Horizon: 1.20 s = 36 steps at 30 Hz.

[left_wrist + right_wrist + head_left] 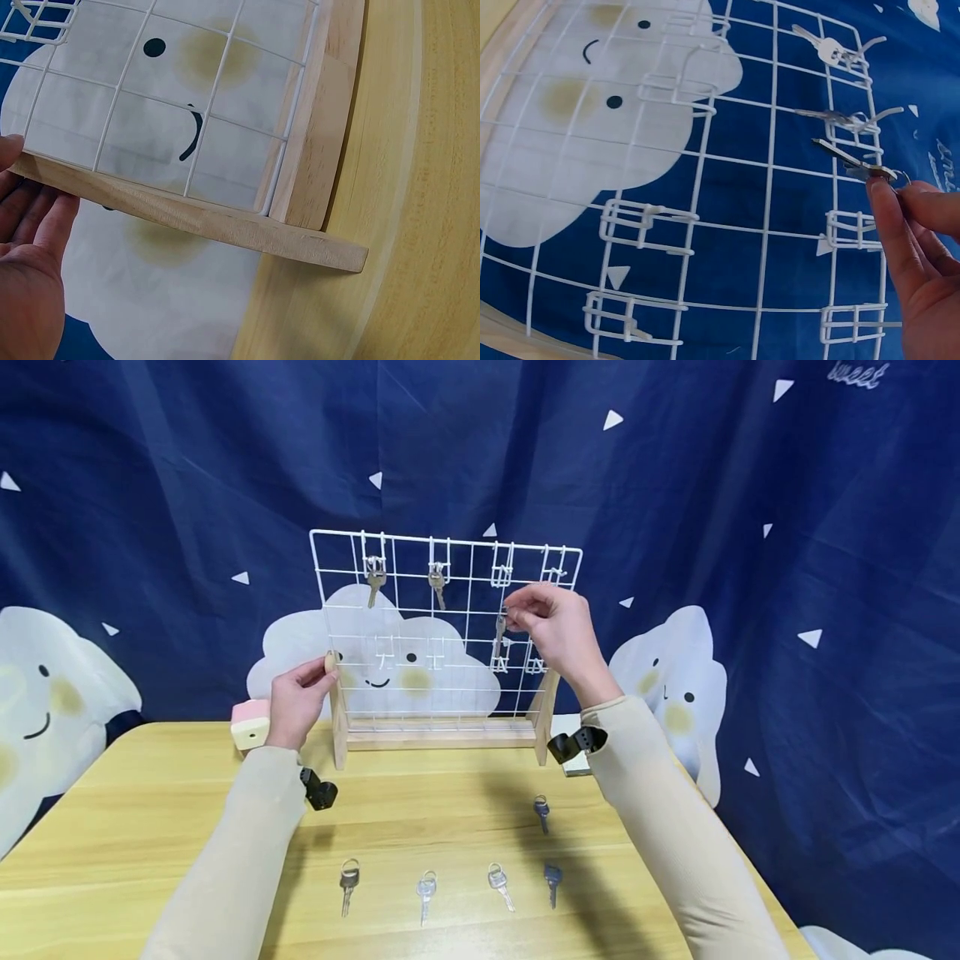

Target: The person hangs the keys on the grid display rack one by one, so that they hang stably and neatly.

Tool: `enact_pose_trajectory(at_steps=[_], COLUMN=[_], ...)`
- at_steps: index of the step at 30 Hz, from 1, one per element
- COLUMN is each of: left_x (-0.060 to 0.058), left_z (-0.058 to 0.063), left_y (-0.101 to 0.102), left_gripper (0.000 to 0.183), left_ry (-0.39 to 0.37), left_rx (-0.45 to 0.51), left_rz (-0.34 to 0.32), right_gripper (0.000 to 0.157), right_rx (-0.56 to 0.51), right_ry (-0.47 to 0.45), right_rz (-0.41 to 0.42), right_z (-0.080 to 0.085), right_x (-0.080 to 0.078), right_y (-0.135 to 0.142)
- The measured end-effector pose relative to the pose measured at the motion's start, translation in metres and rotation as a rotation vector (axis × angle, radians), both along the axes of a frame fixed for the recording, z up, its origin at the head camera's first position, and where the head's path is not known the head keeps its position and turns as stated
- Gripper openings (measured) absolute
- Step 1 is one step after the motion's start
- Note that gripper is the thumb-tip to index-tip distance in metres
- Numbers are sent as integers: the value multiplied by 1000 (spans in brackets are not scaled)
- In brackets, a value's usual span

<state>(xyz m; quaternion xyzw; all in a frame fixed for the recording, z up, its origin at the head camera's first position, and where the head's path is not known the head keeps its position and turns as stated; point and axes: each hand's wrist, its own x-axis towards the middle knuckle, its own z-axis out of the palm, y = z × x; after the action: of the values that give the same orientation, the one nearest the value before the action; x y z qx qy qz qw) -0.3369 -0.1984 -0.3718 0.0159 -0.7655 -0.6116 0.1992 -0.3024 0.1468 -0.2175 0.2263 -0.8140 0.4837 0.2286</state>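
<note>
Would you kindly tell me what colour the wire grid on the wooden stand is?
The wire grid is white; it shows best in the right wrist view.

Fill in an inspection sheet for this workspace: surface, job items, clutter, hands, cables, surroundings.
Surface: light wood-grain table.
Job items: white wire grid upright in a wooden stand; two hanging keys along its top row; five loose keys lying on the table in front.
Clutter: pink-and-cream object left of the stand; a white object at its right, partly hidden, identity unclear.
Left hand: grips the stand's left upright.
Right hand: pinches a key in front of the grid.
Cables: nothing seen.
Surroundings: blue patterned cloth behind the table.
</note>
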Motion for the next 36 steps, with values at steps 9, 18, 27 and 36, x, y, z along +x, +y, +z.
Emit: enact_pose_trajectory(at_steps=[9,18,27,36], left_x=[0,0,1,1], left_z=[-1,-1,-2,-2], left_y=[0,0,2,1], left_gripper=[42,42,41,41], left_ry=[-5,2,1,11], left_rx=[-2,-6,13,16], left_rz=[6,12,3,2], right_gripper=[11,10,9,9], right_rx=[-58,-124,-117,-96], right_ry=[59,103,82,48], right_rz=[-55,-97,-161,-158], right_z=[15,25,26,17], right_x=[-5,-15,-22,-24], right_y=[-3,-7,-9,-6])
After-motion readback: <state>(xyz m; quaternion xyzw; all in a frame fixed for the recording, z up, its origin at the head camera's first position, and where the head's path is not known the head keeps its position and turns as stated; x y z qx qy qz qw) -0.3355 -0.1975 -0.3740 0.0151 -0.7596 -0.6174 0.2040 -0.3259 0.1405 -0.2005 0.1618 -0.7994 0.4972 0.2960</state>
